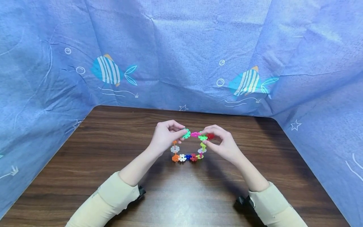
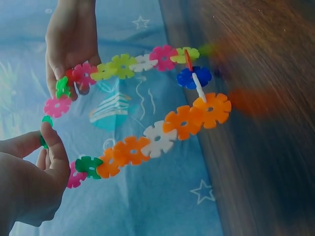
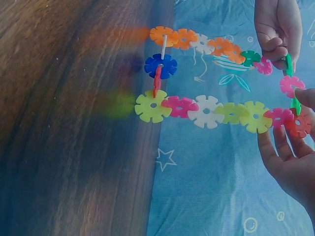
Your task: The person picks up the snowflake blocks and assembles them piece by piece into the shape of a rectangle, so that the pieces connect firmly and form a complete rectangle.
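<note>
A chain of flower-shaped plastic discs, bent into a loop, hangs between my two hands in the head view. My left hand (image 1: 167, 135) pinches a green disc (image 1: 187, 133) between thumb and fingers. With my right hand (image 1: 222, 142) I pinch another green disc (image 1: 202, 137), next to a red disc (image 1: 210, 136). One pink disc (image 1: 195, 134) links the two green ones. In the left wrist view, orange discs (image 2: 219, 116) and a white disc (image 2: 160, 145) run down one side. A blue disc (image 3: 167, 69) lies at the loop's low end. My left fingers hide the join there.
The loop is just over a brown wood-grain table (image 1: 181, 192), which reflects its lower discs. A blue curtain (image 1: 181, 72) with printed fish stands behind the table and along its sides. Black wrist straps (image 1: 242, 201) show below my sleeves.
</note>
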`<state>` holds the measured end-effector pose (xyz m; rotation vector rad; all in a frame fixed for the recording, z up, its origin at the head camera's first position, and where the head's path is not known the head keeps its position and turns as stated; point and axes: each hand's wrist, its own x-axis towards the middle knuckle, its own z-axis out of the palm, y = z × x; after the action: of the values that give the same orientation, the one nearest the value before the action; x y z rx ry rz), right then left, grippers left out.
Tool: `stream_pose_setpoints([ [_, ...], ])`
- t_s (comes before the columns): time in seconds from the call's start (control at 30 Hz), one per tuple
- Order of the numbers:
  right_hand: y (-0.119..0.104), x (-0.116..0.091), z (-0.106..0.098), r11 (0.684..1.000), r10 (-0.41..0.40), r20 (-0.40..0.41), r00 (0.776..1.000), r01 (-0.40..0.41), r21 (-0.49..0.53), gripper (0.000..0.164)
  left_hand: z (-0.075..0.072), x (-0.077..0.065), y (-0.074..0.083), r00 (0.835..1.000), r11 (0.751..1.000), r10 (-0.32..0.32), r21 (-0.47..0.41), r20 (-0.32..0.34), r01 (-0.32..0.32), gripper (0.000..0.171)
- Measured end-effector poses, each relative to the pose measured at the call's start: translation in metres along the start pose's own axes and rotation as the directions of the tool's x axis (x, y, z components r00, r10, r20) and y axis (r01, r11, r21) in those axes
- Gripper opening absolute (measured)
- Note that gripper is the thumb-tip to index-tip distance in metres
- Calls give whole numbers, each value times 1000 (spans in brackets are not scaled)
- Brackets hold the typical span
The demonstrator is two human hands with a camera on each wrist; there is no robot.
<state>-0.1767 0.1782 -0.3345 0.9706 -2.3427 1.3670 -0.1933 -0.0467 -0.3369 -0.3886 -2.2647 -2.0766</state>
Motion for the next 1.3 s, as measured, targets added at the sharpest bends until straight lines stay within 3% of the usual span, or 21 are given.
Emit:
stream_pose_setpoints([
  [0.33,-1,0,4,999,-14,25,1000,13,34,24,7,-1,-4,1000,1000,1,-7,-21,-1,13],
  [0.57,-10,2,13,997,66,70,995,-67,22,20,8,-2,-6,999,999,11,-41,-34,-12,13],
  [0.87,-11,5,24,985,173,-81,982,-174,-8,4,14,-7,-5,999,998,-4,-63,-42,1,12],
  [1.2,-14,5,30,996,91,-118,989,-89,24,4,19,-14,-9,998,989,-30,-148,-56,22,14],
  [1.3,-1,4,33,995,90,-126,988,-85,43,4,20,-16,-11,998,986,-4,-166,-58,-6,15],
])
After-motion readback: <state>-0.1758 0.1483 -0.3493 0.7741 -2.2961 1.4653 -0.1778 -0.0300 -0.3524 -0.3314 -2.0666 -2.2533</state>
